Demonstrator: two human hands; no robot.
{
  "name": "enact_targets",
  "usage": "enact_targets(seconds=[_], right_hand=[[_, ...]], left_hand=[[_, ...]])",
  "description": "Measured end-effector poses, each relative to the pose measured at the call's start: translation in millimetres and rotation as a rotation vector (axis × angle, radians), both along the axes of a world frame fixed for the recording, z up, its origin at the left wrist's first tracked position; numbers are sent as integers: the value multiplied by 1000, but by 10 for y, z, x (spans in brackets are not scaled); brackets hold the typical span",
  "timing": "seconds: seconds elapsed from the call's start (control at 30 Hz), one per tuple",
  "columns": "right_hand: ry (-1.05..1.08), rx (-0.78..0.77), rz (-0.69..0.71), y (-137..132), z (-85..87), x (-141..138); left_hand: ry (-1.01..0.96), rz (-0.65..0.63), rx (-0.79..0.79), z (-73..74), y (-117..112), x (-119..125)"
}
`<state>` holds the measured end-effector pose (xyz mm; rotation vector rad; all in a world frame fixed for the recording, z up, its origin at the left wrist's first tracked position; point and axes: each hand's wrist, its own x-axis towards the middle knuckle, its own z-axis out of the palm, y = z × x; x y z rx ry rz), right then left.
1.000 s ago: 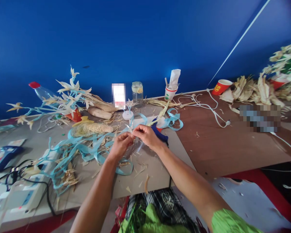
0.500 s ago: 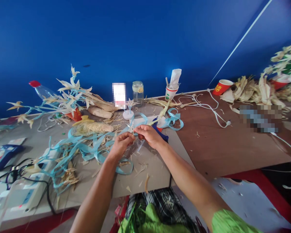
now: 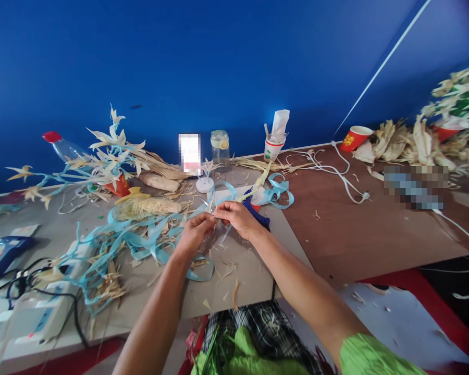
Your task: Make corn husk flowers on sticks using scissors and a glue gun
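My left hand (image 3: 197, 229) and my right hand (image 3: 236, 214) meet over the table, fingertips pinched close together. What sits between them is too small to make out. Just beyond the fingertips lies a shiny metal tool (image 3: 208, 202), perhaps scissors blades, partly hidden. Light-blue ribbon (image 3: 156, 245) is heaped to the left of my left hand. Beside my right hand is a dark-blue tool (image 3: 261, 216), mostly covered by it. A pale husk strip (image 3: 262, 178) lies behind the hand. Clear plastic (image 3: 225, 237) shows under my fingers.
A husk-flower branch (image 3: 111, 138) and a corn cob-like bundle (image 3: 150, 207) lie left. A glue gun (image 3: 10, 252) rests by a power strip (image 3: 57, 307). Behind stand a glass jar (image 3: 220, 151) and a paper cup (image 3: 273, 148); a red cup (image 3: 355, 139) and dried husks (image 3: 402, 143) are right.
My hands stay pinched together, with only slight finger movement. The view has shifted a little. A blurred skin-toned shape, perhaps another person's hand, now shows at the right edge.
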<state>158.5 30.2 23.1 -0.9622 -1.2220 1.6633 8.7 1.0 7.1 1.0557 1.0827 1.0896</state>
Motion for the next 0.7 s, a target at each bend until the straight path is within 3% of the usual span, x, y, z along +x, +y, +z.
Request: enact_targets(seconds=[0.17,0.4,0.7], right_hand=[[18,-12,-122,27,-18,-2],[10,8,-169,-9,-68,-92],[29,7,-150,-26,-77,-112]], left_hand=[[-23,153,73,5,17,-5],[126,109,150,-32,21,30],[300,180,219,5,-1,24]])
